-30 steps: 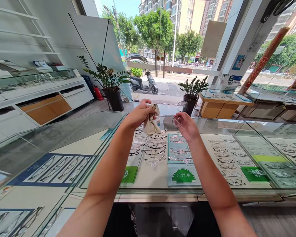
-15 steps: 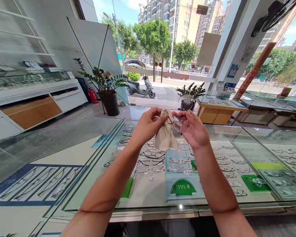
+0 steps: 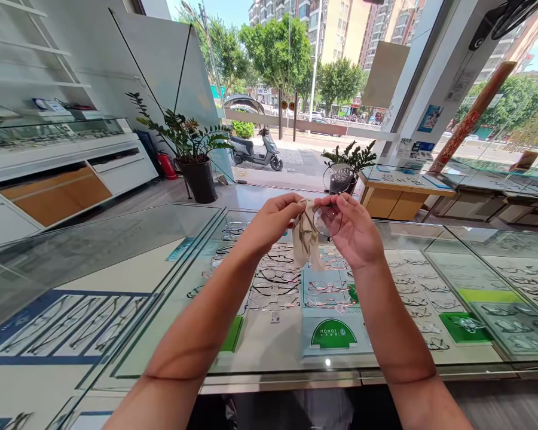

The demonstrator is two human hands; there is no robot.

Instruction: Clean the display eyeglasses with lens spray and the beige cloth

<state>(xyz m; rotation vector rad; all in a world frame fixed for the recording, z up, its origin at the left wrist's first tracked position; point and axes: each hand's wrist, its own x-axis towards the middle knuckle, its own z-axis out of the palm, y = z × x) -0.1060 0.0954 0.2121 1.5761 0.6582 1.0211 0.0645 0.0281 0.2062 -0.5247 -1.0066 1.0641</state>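
Observation:
A crumpled beige cloth [image 3: 305, 242] hangs down from my left hand [image 3: 280, 218], pinched between its thumb and fingers. Just to the right, my right hand [image 3: 356, 233] grips a pair of thin-rimmed round eyeglasses [image 3: 327, 221] near the middle of the frame. One lens shows in front of the palm, the other stands above the fingertips. The cloth's edge comes up close to the lower lens; whether they touch I cannot tell. Both hands are raised above a glass display case [image 3: 269, 373].
Rows of eyeglass frames [image 3: 275, 291] lie inside the case, beside a green sign [image 3: 333, 334]. More glass cases extend left and right. Beyond are two potted plants [image 3: 197, 173], a wooden cabinet [image 3: 394, 194] and a scooter [image 3: 257, 149] outside the glass door.
The cloth has shifted slightly right and is bunched differently, hanging narrower below my left hand. My right hand keeps its grip on the eyeglasses. The view has tilted down a little.

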